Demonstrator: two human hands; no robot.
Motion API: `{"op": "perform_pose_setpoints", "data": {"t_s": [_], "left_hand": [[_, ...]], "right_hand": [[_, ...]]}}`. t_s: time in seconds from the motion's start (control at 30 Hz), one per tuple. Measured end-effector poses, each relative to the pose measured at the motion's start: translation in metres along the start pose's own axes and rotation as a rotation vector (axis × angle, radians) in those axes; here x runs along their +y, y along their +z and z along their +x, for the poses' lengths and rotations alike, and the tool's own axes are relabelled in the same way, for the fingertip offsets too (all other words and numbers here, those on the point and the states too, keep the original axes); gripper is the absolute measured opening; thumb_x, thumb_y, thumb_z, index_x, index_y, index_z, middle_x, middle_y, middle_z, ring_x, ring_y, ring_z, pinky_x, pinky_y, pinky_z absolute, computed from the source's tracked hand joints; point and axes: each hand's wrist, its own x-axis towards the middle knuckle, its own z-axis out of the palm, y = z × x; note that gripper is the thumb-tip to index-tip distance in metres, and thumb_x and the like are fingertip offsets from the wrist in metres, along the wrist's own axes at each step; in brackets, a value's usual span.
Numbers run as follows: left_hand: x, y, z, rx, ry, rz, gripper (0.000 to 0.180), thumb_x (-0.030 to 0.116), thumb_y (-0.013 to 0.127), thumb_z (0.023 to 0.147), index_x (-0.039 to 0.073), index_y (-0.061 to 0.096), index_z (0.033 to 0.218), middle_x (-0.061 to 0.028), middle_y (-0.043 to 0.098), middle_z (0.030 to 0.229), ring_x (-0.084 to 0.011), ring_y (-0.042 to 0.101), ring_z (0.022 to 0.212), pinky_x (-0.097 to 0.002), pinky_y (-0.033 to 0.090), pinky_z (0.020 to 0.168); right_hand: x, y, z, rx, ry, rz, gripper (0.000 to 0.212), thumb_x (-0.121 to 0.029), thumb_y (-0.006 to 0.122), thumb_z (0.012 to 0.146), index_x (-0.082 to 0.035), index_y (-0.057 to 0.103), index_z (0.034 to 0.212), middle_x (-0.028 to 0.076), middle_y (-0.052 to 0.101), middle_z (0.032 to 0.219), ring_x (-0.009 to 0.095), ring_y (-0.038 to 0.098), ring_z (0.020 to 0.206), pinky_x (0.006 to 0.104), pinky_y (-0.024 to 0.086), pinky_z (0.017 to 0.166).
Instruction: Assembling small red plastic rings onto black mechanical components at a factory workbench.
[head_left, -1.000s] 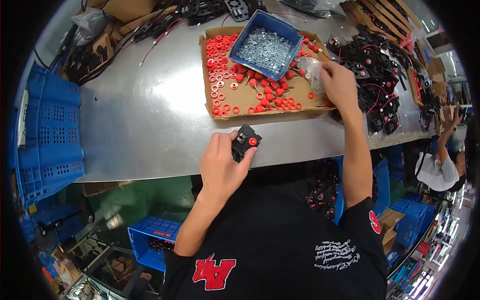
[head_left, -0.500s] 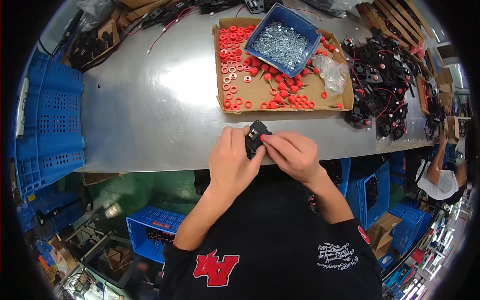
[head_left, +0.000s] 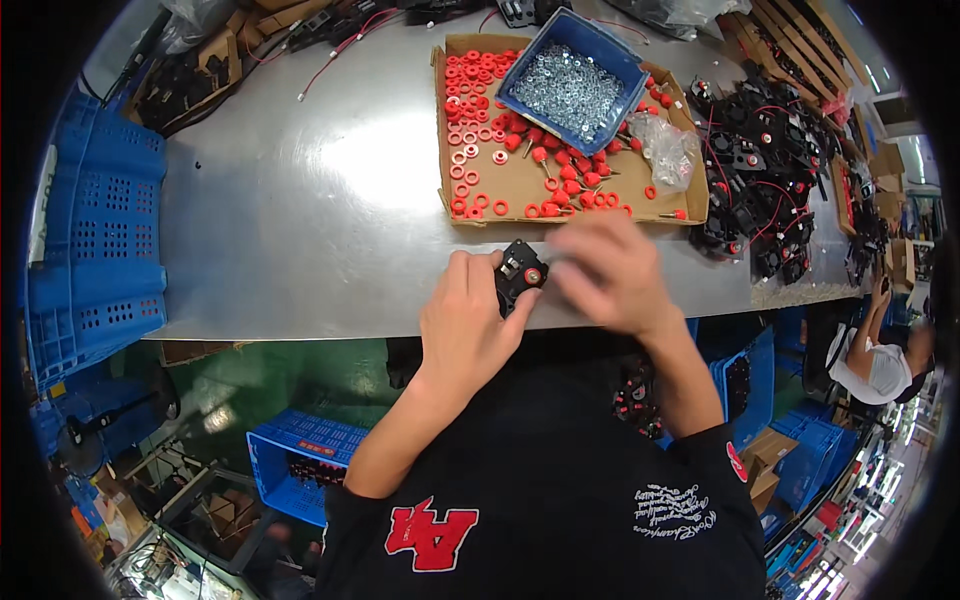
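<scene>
Between the thumb and fingers of my left hand point(head_left: 466, 312) is a small black plastic part point(head_left: 509, 283), held just over the near edge of the metal table. On that part sits a red ring point(head_left: 533, 275) with a metallic centre. My right hand point(head_left: 622, 275) is up and to the right of it, apart from the part; motion smears its fingers, so whether they hold anything cannot be made out. Beyond my hands lies a shallow cardboard tray point(head_left: 625, 188) with many red rings point(head_left: 473, 183) and red knobs with metal stems point(head_left: 570, 187).
A blue bin point(head_left: 634, 70) of small metal nuts or washers rests on the tray beside a clear plastic bag point(head_left: 668, 152). Black fan-like assemblies with wires point(head_left: 765, 170) pile up at right. A blue crate point(head_left: 110, 240) stands left. Another person point(head_left: 872, 365) sits far right.
My right hand has come away from the black part, moving up and right. The red ring with its metallic centre now shows uncovered. My left hand keeps its hold.
</scene>
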Motion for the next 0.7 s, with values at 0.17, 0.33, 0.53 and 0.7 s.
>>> {"op": "perform_pose_setpoints", "data": {"t_s": [0.17, 0.33, 0.53, 0.7], "left_hand": [[0.001, -0.003, -0.001, 0.02, -0.003, -0.02, 0.044, 0.022, 0.083, 0.077, -0.002, 0.06, 0.106, -0.0169, 0.058, 0.095, -0.0362, 0.061, 0.083, -0.0421, 0.05, 0.069], [0.003, 0.0, -0.003, 0.011, -0.012, -0.023, 0.046, 0.024, 0.082, 0.078, -0.003, 0.06, 0.106, -0.0167, 0.058, 0.096, -0.0359, 0.062, 0.084, -0.0423, 0.051, 0.07], [0.002, 0.001, -0.006, 0.012, -0.002, 0.018, 0.045, 0.025, 0.08, 0.079, -0.001, 0.059, 0.109, -0.015, 0.056, 0.098, -0.0343, 0.063, 0.083, -0.0414, 0.052, 0.067], [0.001, 0.002, -0.004, 0.009, 0.001, 0.007, 0.044, 0.025, 0.08, 0.08, -0.001, 0.059, 0.109, -0.015, 0.055, 0.098, -0.0342, 0.063, 0.082, -0.042, 0.052, 0.066]], "right_hand": [[0.062, -0.019, 0.089, 0.067, -0.001, -0.517, 0.017, -0.01, 0.07, 0.083, -0.004, 0.071, 0.099, 0.014, 0.069, 0.091, 0.032, 0.066, 0.088, 0.0412, 0.053, 0.077], [0.085, -0.005, 0.129, -0.408, 0.323, -0.731, 0.013, -0.009, 0.068, 0.079, -0.003, 0.072, 0.09, 0.021, 0.07, 0.089, 0.037, 0.069, 0.088, 0.049, 0.055, 0.08], [0.092, 0.004, 0.128, -0.349, 0.218, -0.736, 0.012, -0.009, 0.062, 0.08, -0.003, 0.072, 0.08, 0.022, 0.069, 0.084, 0.04, 0.069, 0.082, 0.0504, 0.055, 0.075], [0.103, -0.002, 0.132, -0.321, 0.289, -0.715, 0.017, -0.017, 0.061, 0.083, -0.003, 0.071, 0.082, 0.021, 0.069, 0.082, 0.04, 0.068, 0.082, 0.0497, 0.055, 0.077]]}}
